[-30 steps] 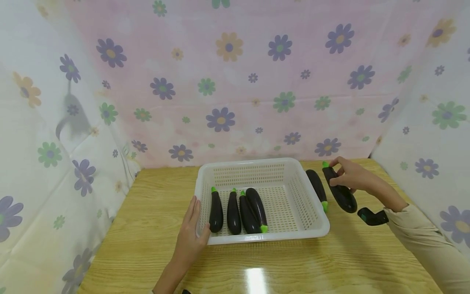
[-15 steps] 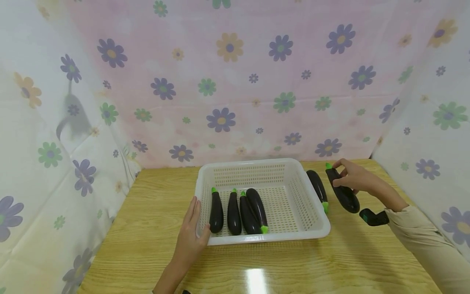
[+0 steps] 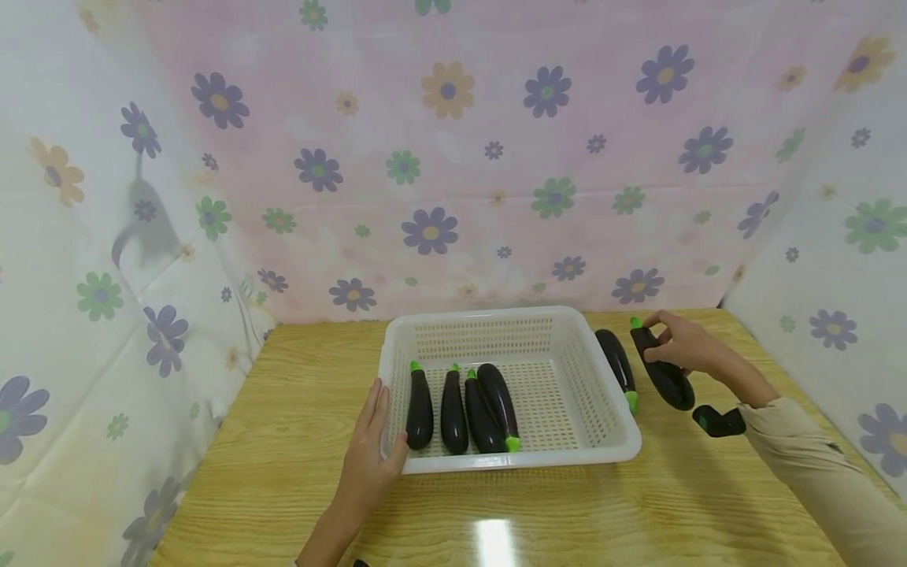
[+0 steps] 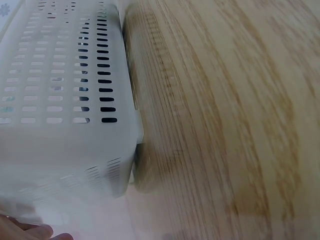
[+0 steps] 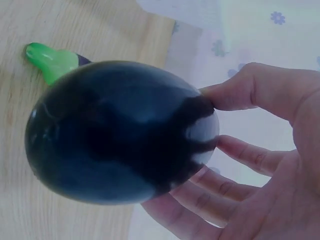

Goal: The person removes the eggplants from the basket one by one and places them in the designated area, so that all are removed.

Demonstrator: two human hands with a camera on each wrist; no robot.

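My right hand [image 3: 683,342] pinches a dark eggplant [image 3: 662,374] with a green stem, right of the basket. Close up in the right wrist view, its rounded end [image 5: 115,135] faces the camera, thumb on one side and fingers on the other. A second eggplant [image 3: 615,361] lies on the table against the basket's right side; its green stem [image 5: 52,60] also shows in that wrist view. Several eggplants [image 3: 453,413] lie lengthwise in the white plastic basket [image 3: 517,457]. My left hand [image 3: 368,449] rests on the basket's front left corner, fingers straight along the left rim, thumb at the front rim.
The wooden table [image 3: 305,409] extends around the basket. Flower-patterned cloth [image 3: 482,181] rises behind and at both sides. A black device [image 3: 719,421] sits at my right wrist. The basket's slotted wall [image 4: 65,75] fills the left of the left wrist view.
My right hand has shifted slightly right with the eggplant, then stayed almost in place. The left hand and basket hold their positions; the head view has shifted a little.
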